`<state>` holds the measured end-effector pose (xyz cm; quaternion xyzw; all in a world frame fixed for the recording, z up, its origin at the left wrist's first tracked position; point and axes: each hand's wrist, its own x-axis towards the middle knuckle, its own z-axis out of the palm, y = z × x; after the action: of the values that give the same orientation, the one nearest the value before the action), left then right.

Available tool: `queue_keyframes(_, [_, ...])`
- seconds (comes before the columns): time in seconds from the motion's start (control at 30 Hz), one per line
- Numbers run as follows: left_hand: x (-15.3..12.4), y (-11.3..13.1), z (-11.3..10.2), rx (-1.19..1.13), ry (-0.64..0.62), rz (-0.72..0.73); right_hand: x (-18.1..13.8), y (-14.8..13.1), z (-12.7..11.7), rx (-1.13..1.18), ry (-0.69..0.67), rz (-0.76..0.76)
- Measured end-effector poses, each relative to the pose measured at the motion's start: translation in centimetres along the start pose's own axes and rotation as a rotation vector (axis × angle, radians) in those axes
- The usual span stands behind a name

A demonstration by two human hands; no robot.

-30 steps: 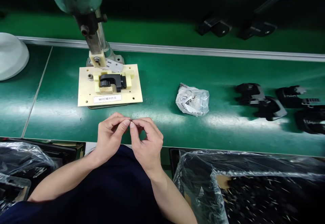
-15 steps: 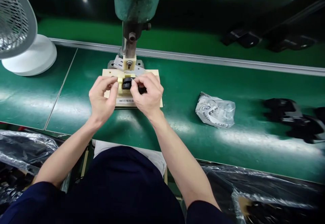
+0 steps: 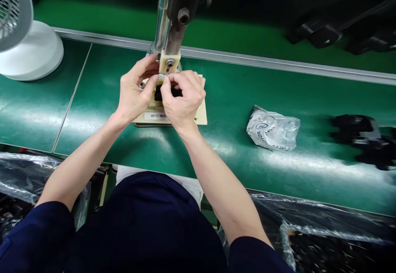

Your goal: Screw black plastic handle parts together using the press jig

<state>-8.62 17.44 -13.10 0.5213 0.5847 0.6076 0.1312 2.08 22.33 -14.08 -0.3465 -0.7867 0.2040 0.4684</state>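
Observation:
A black plastic part (image 3: 159,93) sits in the cream-coloured fixture (image 3: 201,114), partly hidden by my fingers. My left hand (image 3: 135,89) is at the fixture's left side, thumb and forefinger apart, close under the cream press tip (image 3: 170,61). Over the black part, my right hand (image 3: 185,99) has its thumb and forefinger pinched together just below that tip. Whatever lies between these fingertips is too small to make out. A printed label (image 3: 154,116) runs along the fixture's front.
Above the fixture hangs the press's metal shaft (image 3: 175,37). A white fan (image 3: 34,54) stands at left. To the right lie a crumpled clear plastic bag (image 3: 272,128) and black parts (image 3: 359,130). Plastic-lined bins (image 3: 334,248) sit below the bench's front edge.
Both hands have moved up towards the press tip, and my left thumb and forefinger have spread apart. The black part remains in the fixture. The whole view has shifted slightly.

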Motion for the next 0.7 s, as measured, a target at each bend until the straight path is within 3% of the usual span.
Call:
queue_keyframes(0.3, [1.0,-0.9,0.2,0.075,-0.004,0.065,-0.4,0.3,1.2,-0.025,0.096,-0.013])
queue_keyframes(0.47, [1.2,-1.0,0.5,0.117,0.030,0.018,-0.5,0.6,1.3,-0.038,0.176,-0.022])
queue_keyframes(0.7, [1.4,0.1,-0.3,0.093,-0.013,0.024,0.4,0.6,-0.5,0.045,0.043,0.031])
